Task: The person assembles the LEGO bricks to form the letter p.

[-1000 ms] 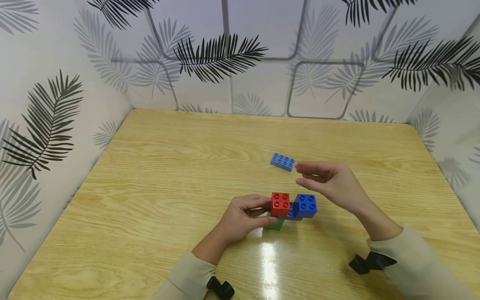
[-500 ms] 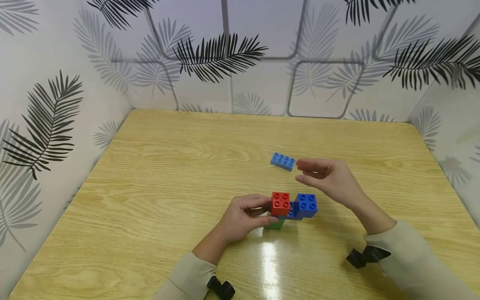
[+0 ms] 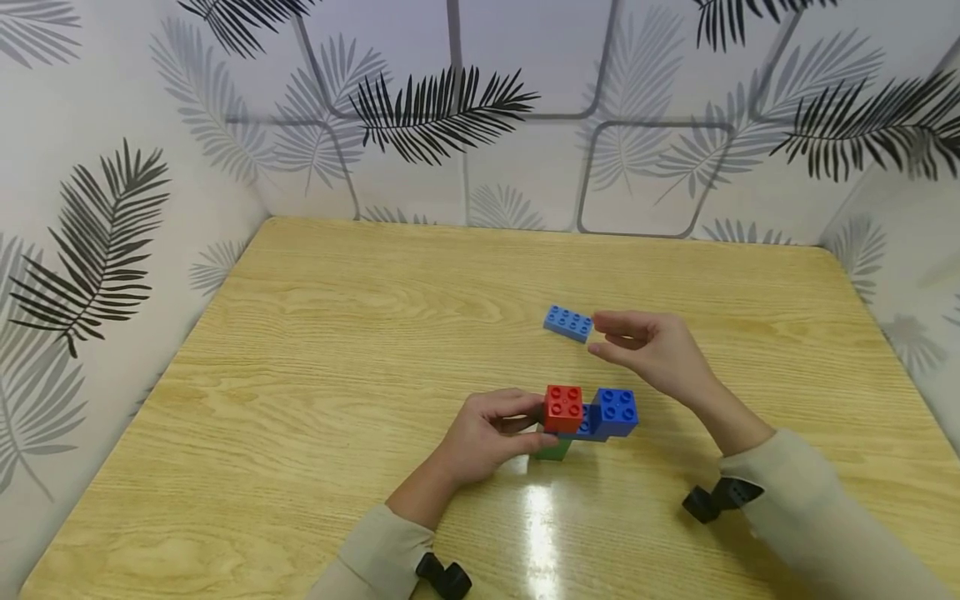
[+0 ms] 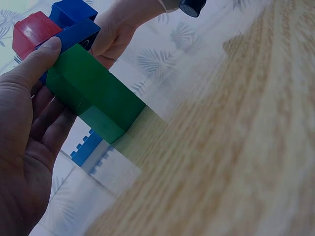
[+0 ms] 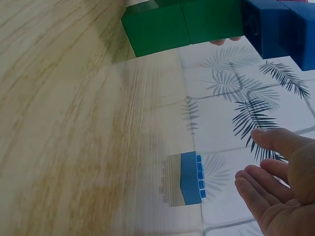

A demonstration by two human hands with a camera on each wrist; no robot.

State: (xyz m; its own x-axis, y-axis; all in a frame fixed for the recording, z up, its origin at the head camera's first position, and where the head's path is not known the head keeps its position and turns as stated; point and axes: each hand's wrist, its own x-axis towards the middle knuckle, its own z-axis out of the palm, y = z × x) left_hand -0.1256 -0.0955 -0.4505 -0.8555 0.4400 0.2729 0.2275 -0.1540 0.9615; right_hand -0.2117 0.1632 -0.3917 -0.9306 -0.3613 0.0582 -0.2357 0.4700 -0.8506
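Observation:
My left hand [image 3: 483,437] holds a built stack of toy building bricks, thumb on the near side and fingers behind. A red brick [image 3: 562,408] and a dark blue brick [image 3: 617,412] sit on top of a longer blue brick [image 4: 78,35], side by side with a gap. Green bricks [image 4: 91,91], one above another, form the column beneath, its foot at the table. My right hand [image 3: 663,354] hovers behind and right of the stack with fingers loosely bent, holding nothing. Its fingertips come close to a light blue eight-stud brick [image 3: 567,323] lying studs up.
The wood-grain table [image 3: 337,333] reflects light near the front. A leaf-patterned wall covering [image 3: 517,192] rises behind it and at both sides. Black wrist mounts [image 3: 446,577] sit at both sleeves.
My right hand has shifted slightly left and away from me, nearer the light blue brick, with its forearm following. The left hand and the stack have stayed put.

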